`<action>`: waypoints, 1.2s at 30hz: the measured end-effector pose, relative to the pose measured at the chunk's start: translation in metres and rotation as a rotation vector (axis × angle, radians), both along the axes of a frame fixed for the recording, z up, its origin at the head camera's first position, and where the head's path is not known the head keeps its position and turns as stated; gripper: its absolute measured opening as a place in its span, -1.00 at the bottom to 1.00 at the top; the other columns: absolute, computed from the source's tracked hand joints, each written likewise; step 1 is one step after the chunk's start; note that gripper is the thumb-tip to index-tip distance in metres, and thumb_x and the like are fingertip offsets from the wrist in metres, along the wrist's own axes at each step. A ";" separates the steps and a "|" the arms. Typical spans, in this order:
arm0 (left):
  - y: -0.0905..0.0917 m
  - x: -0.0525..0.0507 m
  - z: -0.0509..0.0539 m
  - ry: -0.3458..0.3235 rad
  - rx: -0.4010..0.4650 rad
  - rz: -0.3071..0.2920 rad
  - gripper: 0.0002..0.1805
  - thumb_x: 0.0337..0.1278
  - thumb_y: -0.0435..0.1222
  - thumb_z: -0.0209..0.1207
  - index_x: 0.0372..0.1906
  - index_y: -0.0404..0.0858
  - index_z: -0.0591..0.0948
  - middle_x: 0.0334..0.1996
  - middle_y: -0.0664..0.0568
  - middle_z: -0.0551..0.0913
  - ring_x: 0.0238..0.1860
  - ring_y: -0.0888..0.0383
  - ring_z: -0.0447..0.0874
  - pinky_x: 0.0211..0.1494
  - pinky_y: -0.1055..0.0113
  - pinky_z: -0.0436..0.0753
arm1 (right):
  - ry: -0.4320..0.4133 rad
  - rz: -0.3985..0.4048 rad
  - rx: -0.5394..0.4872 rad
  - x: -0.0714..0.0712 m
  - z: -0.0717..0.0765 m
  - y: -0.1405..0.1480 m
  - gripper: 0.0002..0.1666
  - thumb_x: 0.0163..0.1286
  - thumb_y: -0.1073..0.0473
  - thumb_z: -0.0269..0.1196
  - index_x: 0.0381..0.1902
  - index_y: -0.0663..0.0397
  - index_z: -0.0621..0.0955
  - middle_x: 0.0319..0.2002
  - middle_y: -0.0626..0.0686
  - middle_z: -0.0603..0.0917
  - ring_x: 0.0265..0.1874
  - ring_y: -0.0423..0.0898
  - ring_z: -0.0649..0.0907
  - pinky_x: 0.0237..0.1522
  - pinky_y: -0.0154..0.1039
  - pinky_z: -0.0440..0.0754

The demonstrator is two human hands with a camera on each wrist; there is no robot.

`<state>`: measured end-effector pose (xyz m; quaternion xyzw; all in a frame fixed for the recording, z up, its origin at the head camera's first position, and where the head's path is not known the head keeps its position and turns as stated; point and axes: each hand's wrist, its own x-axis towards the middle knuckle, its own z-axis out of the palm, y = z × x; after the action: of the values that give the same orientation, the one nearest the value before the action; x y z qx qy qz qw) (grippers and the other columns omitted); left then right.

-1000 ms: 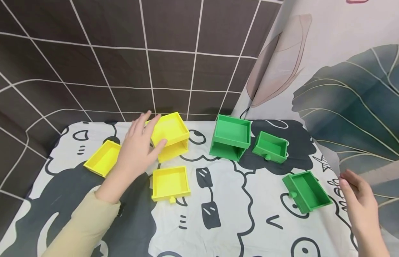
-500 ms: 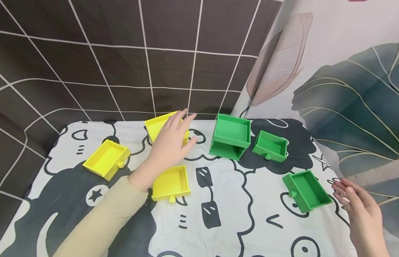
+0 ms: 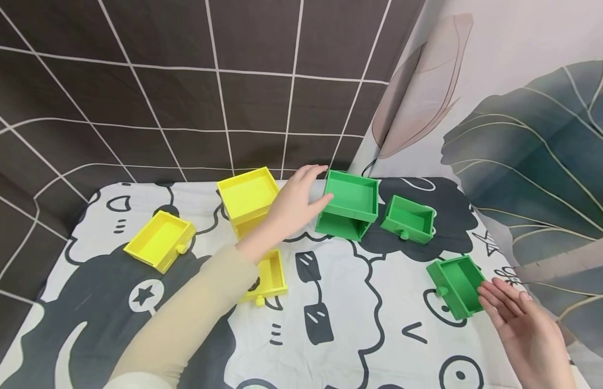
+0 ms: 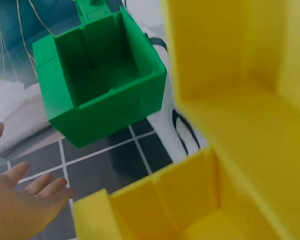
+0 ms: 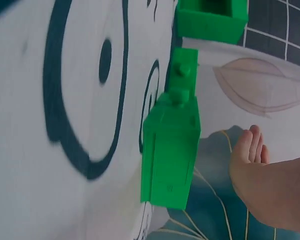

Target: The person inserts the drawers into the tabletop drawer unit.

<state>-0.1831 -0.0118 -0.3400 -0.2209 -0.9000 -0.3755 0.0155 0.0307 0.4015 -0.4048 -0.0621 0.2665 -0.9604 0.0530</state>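
My left hand (image 3: 290, 209) has its fingers straight and spread beside the green drawer cabinet (image 3: 352, 197); whether the fingertips touch it cannot be told. Behind its wrist stands the yellow drawer cabinet (image 3: 248, 194), partly covered by my arm. In the left wrist view, the same hand (image 4: 25, 205) holds nothing. My right hand (image 3: 529, 329) is palm up with straight fingers, next to a green drawer (image 3: 455, 289) at the right, its fingertips overlapping the drawer's edge in the head view. The right wrist view shows this hand (image 5: 270, 187) holding nothing.
A smaller green drawer (image 3: 409, 220) lies right of the green cabinet. One yellow drawer (image 3: 160, 241) sits at the left, another yellow drawer (image 3: 273, 273) partly under my left forearm. A dark gridded cloth (image 3: 175, 97) and a leaf-patterned curtain (image 3: 539, 146) hang behind the patterned tabletop.
My left hand has moved right, from the yellow cabinet across to the green one. My right hand has moved left towards the green drawer and turned its palm up. The cabinets and drawers stay put.
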 end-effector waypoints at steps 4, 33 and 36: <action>0.011 -0.007 -0.005 -0.064 0.076 0.007 -0.28 0.45 -0.10 0.31 0.59 -0.15 0.36 0.57 -0.08 0.38 0.56 -0.06 0.41 0.66 0.04 0.49 | -0.049 0.127 -0.158 -0.001 -0.004 -0.003 -0.19 0.75 0.04 -0.51 0.40 0.52 0.46 0.34 0.45 0.57 0.41 0.29 0.59 0.54 0.07 0.57; 0.031 -0.046 -0.049 -0.381 0.421 0.011 -0.04 0.32 -0.23 0.41 0.69 -0.20 0.15 0.63 -0.11 0.32 0.65 -0.08 0.28 0.75 0.05 0.33 | -0.572 0.273 -0.508 0.001 -0.032 -0.043 -0.07 0.75 -0.28 -0.22 0.23 0.57 0.56 0.32 0.39 0.60 0.39 0.24 0.59 0.70 -0.18 0.33; 0.031 -0.046 -0.047 -0.400 0.451 -0.023 -0.04 0.33 -0.27 0.40 0.69 -0.21 0.14 0.65 -0.12 0.28 0.67 -0.09 0.24 0.76 0.08 0.30 | -0.603 0.233 -0.490 -0.001 -0.035 -0.046 -0.12 0.76 -0.24 -0.17 0.19 0.59 0.58 0.30 0.41 0.62 0.36 0.27 0.61 0.70 -0.21 0.31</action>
<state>-0.2288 0.0196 -0.3867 -0.1436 -0.7766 -0.6020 -0.1178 0.0298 0.3559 -0.4395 0.1821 -0.0067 -0.9582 0.2207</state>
